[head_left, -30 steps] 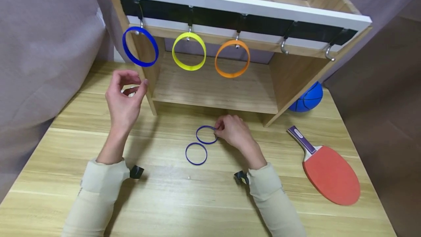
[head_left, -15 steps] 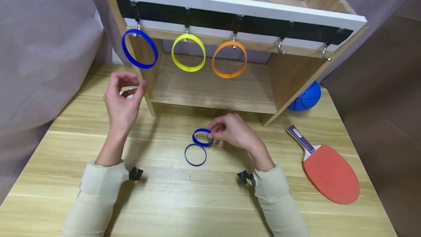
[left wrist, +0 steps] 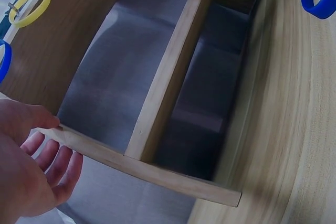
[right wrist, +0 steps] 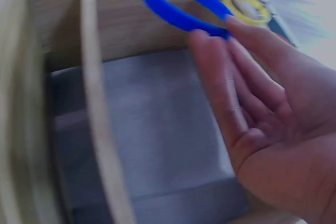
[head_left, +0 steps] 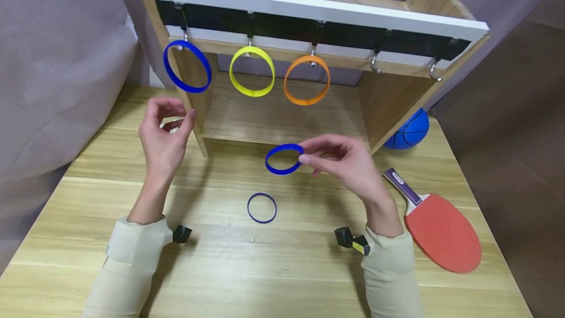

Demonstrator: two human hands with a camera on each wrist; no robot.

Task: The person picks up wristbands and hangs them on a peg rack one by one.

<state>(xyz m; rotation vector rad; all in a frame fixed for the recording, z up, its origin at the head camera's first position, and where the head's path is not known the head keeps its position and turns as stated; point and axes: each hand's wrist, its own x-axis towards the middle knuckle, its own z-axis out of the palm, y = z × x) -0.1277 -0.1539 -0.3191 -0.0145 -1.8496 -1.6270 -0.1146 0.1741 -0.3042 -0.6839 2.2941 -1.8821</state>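
Note:
My right hand [head_left: 348,166] pinches a blue wristband [head_left: 283,159] by its right side, above the table in front of the wooden shelf [head_left: 282,117]. In the right wrist view, thumb and fingertips meet on the edge of that wristband [right wrist: 184,14]. A second blue wristband [head_left: 262,208] lies flat on the table below it. My left hand [head_left: 164,136] holds the front edge of the shelf's left side panel [left wrist: 100,153], thumb at the edge and curled fingers outside. Blue [head_left: 187,66], yellow [head_left: 252,71] and orange [head_left: 306,80] wristbands hang from the shelf's hooks.
Two bare metal hooks [head_left: 374,64] are on the right of the shelf's front rail [head_left: 318,6]. A red table tennis bat [head_left: 443,234] lies to the right. A blue ball [head_left: 410,131] sits behind the shelf's right side. Grey cloth hangs around the table.
My right hand has lifted the blue wristband off the table and moved it up and to the right, away from the other one. The left hand keeps its place at the shelf.

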